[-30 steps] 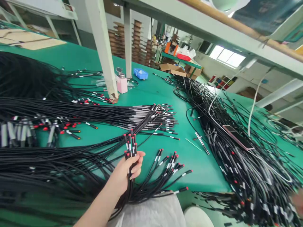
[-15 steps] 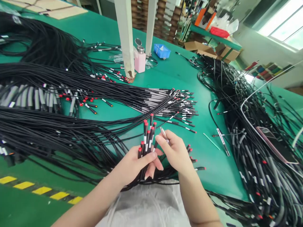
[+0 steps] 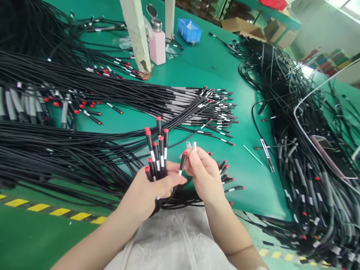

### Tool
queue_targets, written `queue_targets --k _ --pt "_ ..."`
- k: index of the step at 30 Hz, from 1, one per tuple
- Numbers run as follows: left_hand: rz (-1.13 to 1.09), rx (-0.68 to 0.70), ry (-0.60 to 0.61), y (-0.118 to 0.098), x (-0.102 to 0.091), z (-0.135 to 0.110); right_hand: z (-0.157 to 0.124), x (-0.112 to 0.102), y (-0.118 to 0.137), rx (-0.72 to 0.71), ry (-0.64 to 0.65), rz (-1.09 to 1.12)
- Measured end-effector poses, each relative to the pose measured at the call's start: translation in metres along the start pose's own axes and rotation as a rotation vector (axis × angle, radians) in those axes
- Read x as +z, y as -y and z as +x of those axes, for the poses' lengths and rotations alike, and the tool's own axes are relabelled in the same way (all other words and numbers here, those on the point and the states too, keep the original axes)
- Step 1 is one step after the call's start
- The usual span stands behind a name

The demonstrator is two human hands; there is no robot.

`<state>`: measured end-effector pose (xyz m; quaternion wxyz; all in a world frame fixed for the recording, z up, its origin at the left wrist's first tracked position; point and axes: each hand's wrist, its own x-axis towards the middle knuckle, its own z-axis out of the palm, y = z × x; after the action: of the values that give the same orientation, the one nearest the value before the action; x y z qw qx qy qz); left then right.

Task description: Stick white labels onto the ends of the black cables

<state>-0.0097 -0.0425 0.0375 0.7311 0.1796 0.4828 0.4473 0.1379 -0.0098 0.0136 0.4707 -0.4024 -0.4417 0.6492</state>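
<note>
My left hand (image 3: pixel 153 187) is wrapped round a bunch of black cables (image 3: pixel 161 159) whose ends stand upright, with red tips and white labels. One cable end (image 3: pixel 182 162) leans apart from the bunch, between my left thumb and fingers, its red tip close to my right fingers. In my right hand (image 3: pixel 206 174), the thumb and fingers pinch a small shiny metal tool (image 3: pixel 194 145); two short pale ends show above the fingertips, and its kind is unclear. More red-tipped cable ends (image 3: pixel 225 168) lie behind and right of my right hand.
Long black cable bundles (image 3: pixel 112 86) cover the left of the green table (image 3: pixel 197 75). Another heap (image 3: pixel 281 97) runs along the right, with a phone (image 3: pixel 330 152) on it. A pink bottle (image 3: pixel 157 47) stands beside a white post (image 3: pixel 136 35), near a blue bin (image 3: pixel 189 30).
The cable bunch and my left hand have shifted left, away from my right hand. One cable end now stands apart from the bunch. The camera view has tilted down.
</note>
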Motion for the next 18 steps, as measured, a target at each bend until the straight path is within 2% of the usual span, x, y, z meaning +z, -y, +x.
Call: queue_targets --k 4,7,11,15,18 --pt "-0.030 0.002 -0.062 -0.004 0.002 -0.002 -0.004 -0.006 -0.005 -0.114 -0.019 -0.063" --pt "-0.073 -0.014 -0.060 -0.006 0.002 -0.002 -0.009 -0.007 -0.005 -0.160 -0.019 0.013" --pt "-0.073 -0.022 -0.078 -0.007 0.002 -0.003 -0.019 -0.003 -0.003 -0.235 -0.118 0.050" --pt "-0.054 -0.011 -0.099 -0.007 0.002 -0.004 -0.024 0.002 -0.004 -0.438 -0.217 -0.108" --pt "-0.051 -0.008 -0.080 -0.008 0.002 -0.003 -0.025 0.006 -0.006 -0.578 -0.239 -0.202"
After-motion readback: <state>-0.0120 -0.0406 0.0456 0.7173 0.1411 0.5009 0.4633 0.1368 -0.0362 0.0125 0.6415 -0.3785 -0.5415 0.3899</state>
